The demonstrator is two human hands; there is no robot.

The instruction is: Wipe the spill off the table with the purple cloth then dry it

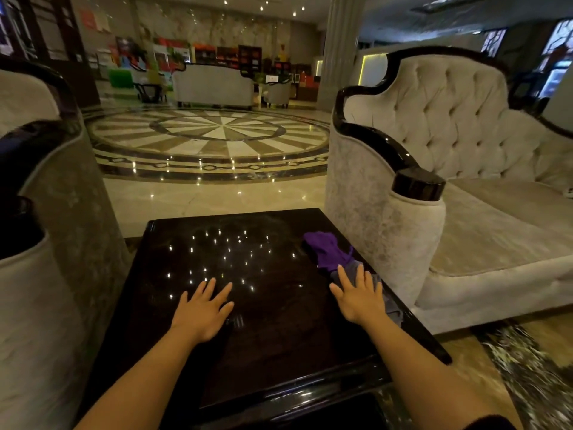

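A dark glossy square table [273, 346] stands in front of me, its top dotted with reflected ceiling lights. A crumpled purple cloth [328, 251] lies near the table's right edge. Beside it, closer to me, lies a grey cloth [391, 307], partly hidden under my right hand [359, 294]. That hand is flat, fingers spread, its fingertips just short of the purple cloth. My left hand [203, 310] rests flat on the tabletop left of centre, fingers apart, holding nothing. I cannot make out a spill on the dark surface.
A tufted pale sofa [465, 181] with black trim stands close against the table's right side. Another pale armchair [46, 228] flanks the left. Beyond the table lies a polished marble floor [210, 135] with a round pattern.
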